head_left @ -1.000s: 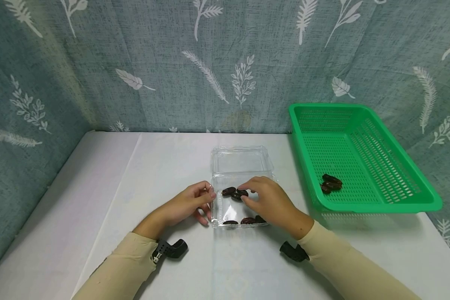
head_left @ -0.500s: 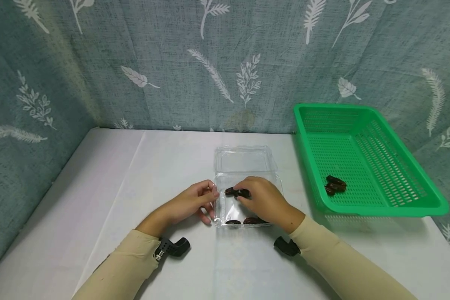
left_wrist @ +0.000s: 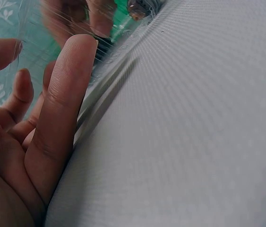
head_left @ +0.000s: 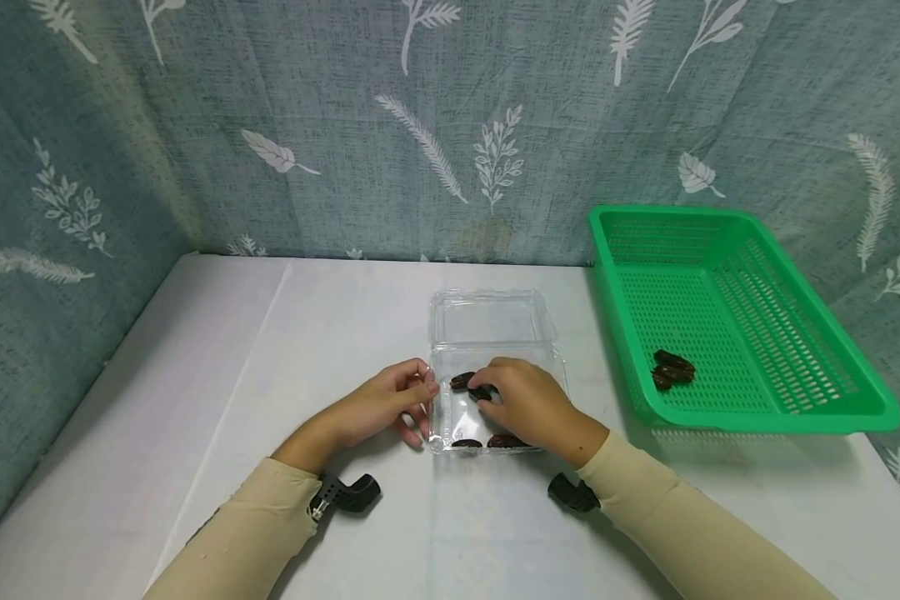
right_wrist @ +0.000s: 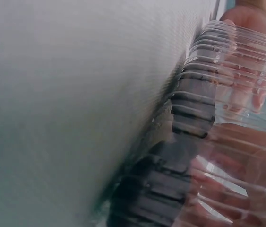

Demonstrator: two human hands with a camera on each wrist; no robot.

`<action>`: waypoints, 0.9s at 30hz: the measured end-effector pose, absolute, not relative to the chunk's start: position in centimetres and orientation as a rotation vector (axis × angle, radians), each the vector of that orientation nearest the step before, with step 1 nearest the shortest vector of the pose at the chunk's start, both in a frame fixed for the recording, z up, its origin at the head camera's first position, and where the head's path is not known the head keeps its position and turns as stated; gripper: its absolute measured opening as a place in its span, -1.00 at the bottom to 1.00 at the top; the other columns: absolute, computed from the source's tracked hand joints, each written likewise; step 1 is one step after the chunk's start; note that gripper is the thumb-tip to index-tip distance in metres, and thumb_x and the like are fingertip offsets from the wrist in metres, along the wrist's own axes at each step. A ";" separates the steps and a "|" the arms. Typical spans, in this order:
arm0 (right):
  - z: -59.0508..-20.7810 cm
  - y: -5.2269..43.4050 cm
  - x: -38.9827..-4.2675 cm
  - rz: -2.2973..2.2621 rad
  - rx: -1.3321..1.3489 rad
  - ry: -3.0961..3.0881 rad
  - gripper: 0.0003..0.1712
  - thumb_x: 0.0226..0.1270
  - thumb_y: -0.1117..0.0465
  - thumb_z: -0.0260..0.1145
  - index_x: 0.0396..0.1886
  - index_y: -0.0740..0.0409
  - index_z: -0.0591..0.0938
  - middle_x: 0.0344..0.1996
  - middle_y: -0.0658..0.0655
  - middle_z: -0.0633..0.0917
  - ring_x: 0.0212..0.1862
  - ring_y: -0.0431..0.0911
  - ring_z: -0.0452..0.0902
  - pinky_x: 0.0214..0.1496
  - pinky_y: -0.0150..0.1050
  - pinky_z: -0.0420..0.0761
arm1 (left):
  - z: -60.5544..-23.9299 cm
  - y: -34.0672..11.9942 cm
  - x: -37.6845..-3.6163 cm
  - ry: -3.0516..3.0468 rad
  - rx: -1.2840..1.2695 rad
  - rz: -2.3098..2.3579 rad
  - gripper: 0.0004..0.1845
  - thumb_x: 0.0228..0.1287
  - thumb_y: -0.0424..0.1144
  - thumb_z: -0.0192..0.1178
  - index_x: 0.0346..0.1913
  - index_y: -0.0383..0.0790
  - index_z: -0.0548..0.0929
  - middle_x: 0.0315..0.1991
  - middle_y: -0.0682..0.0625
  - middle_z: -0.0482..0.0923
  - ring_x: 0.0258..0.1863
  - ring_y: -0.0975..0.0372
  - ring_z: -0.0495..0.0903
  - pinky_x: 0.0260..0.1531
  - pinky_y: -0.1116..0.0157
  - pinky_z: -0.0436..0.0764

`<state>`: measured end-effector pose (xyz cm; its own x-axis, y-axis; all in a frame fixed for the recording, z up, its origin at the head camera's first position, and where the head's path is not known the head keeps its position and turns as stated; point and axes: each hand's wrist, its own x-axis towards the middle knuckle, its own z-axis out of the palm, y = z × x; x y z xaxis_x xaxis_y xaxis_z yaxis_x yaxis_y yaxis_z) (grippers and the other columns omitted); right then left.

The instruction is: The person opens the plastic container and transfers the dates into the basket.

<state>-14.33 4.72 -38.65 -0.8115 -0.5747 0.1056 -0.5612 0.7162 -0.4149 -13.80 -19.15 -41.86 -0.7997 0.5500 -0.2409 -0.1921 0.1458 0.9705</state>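
A clear plastic clamshell box (head_left: 461, 417) stands on the table with its lid (head_left: 487, 318) folded back. My left hand (head_left: 382, 408) holds the box's left edge, thumb over the rim and the other fingers outside. Inside the box, my right hand (head_left: 536, 408) pinches a dark date (head_left: 480, 392) between thumb and fingertips. Another date (head_left: 461, 381) lies just left of it. Along the near wall are a date (head_left: 467, 443) and a reddish-brown date (head_left: 506, 440), the latter partly behind the right hand. Through the ribbed plastic, the right wrist view shows dark dates (right_wrist: 196, 90) in a row.
At the right stands a green perforated basket (head_left: 772, 422) with several dates (head_left: 673, 368) in its near left corner. White cloth (head_left: 330, 333) covers the table. A patterned grey-green curtain (head_left: 307, 108) hangs behind it and along the left side.
My right hand has moved slightly left within the box, and its fingertips have closed on a date, shifting it among the others. The left hand keeps its place at the box edge.
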 end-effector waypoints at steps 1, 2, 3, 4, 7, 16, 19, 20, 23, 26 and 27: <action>-38.6 4.7 -14.3 -0.673 -0.957 2.882 -0.76 0.18 0.26 0.50 -0.13 0.10 0.76 -0.20 0.02 0.75 -0.13 -0.10 0.68 -0.09 -0.16 0.73 | -41.8 -19.2 -13.8 1.866 0.338 1.711 -0.73 0.57 -0.14 0.00 -0.05 -0.34 0.35 -0.26 -0.09 0.50 -0.43 0.15 0.65 -0.47 0.15 0.80; -38.7 4.7 -14.3 -0.661 -0.961 2.884 -0.76 0.17 0.26 0.51 -0.13 0.09 0.76 -0.22 0.02 0.75 -0.15 -0.11 0.67 -0.12 -0.18 0.72 | -41.8 -19.2 -13.8 1.865 0.336 1.711 -0.73 0.57 -0.14 0.01 -0.05 -0.34 0.35 -0.25 -0.09 0.50 -0.43 0.15 0.65 -0.47 0.15 0.80; -38.7 4.7 -14.3 -0.646 -0.968 2.889 -0.76 0.16 0.25 0.51 -0.14 0.08 0.76 -0.24 0.01 0.74 -0.18 -0.13 0.66 -0.15 -0.19 0.72 | -41.8 -19.2 -13.8 1.865 0.335 1.712 -0.73 0.57 -0.14 0.01 -0.04 -0.34 0.35 -0.25 -0.09 0.50 -0.43 0.15 0.66 -0.47 0.14 0.80; -38.8 4.7 -14.3 -0.631 -0.976 2.894 -0.76 0.15 0.24 0.51 -0.15 0.08 0.76 -0.25 0.00 0.74 -0.20 -0.14 0.65 -0.18 -0.21 0.71 | -41.8 -19.2 -13.7 1.865 0.333 1.713 -0.73 0.57 -0.14 0.01 -0.04 -0.34 0.35 -0.25 -0.09 0.50 -0.43 0.15 0.66 -0.47 0.14 0.80; -38.8 4.8 -14.3 -0.598 -0.989 2.907 -0.76 0.14 0.23 0.52 -0.17 0.07 0.75 -0.29 -0.01 0.73 -0.25 -0.16 0.62 -0.25 -0.24 0.68 | -41.8 -19.1 -13.7 1.863 0.324 1.713 -0.75 0.57 -0.14 0.01 -0.04 -0.32 0.36 -0.24 -0.09 0.50 -0.42 0.15 0.66 -0.46 0.13 0.80; -38.7 5.0 -14.1 -0.604 -1.016 2.920 -0.78 0.18 0.24 0.49 -0.16 0.04 0.75 -0.28 -0.04 0.74 -0.25 -0.18 0.62 -0.28 -0.28 0.67 | -41.8 -19.2 -13.8 1.863 0.341 1.708 -0.72 0.57 -0.12 0.02 -0.03 -0.33 0.35 -0.23 -0.09 0.48 -0.42 0.15 0.66 -0.46 0.14 0.80; -38.3 5.4 -13.9 -0.607 -1.037 2.939 -0.79 0.20 0.25 0.48 -0.15 0.03 0.75 -0.29 -0.06 0.73 -0.27 -0.20 0.60 -0.31 -0.32 0.64 | -41.8 -19.1 -13.8 1.857 0.346 1.713 -0.72 0.57 -0.12 0.02 -0.04 -0.34 0.35 -0.24 -0.08 0.49 -0.43 0.15 0.65 -0.47 0.14 0.80; -38.1 5.5 -13.8 -0.605 -1.044 2.946 -0.79 0.20 0.24 0.48 -0.15 0.02 0.75 -0.29 -0.07 0.73 -0.27 -0.21 0.60 -0.32 -0.33 0.63 | -41.8 -19.1 -13.8 1.856 0.343 1.714 -0.72 0.56 -0.13 0.02 -0.04 -0.33 0.35 -0.24 -0.08 0.49 -0.43 0.15 0.65 -0.47 0.15 0.80; -37.3 6.0 -13.5 -0.616 -1.068 2.965 -0.78 0.21 0.25 0.47 -0.13 0.01 0.75 -0.28 -0.08 0.73 -0.24 -0.19 0.62 -0.30 -0.31 0.64 | -41.7 -19.1 -13.8 1.855 0.338 1.717 -0.73 0.56 -0.14 0.02 -0.04 -0.34 0.36 -0.25 -0.08 0.49 -0.44 0.15 0.65 -0.48 0.15 0.80; -36.6 6.6 -13.1 -0.593 -1.108 3.000 -0.76 0.20 0.23 0.48 -0.11 0.00 0.75 -0.26 -0.08 0.72 -0.20 -0.18 0.64 -0.26 -0.27 0.68 | -41.7 -19.1 -13.7 1.857 0.342 1.715 -0.71 0.56 -0.15 0.01 -0.03 -0.38 0.35 -0.25 -0.08 0.49 -0.43 0.16 0.65 -0.47 0.15 0.80; -36.4 6.8 -12.9 -0.590 -1.121 3.011 -0.75 0.20 0.23 0.48 -0.10 -0.01 0.75 -0.25 -0.08 0.72 -0.19 -0.17 0.65 -0.26 -0.25 0.69 | -41.7 -19.1 -13.7 1.856 0.345 1.715 -0.70 0.56 -0.14 0.01 -0.02 -0.39 0.34 -0.25 -0.08 0.49 -0.43 0.16 0.65 -0.47 0.15 0.80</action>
<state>-12.94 6.77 -36.40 -0.7575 -0.6079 0.2381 -0.6528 0.7003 -0.2888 -13.70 -19.10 -41.69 -0.7968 0.5548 -0.2392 -0.1945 0.1392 0.9710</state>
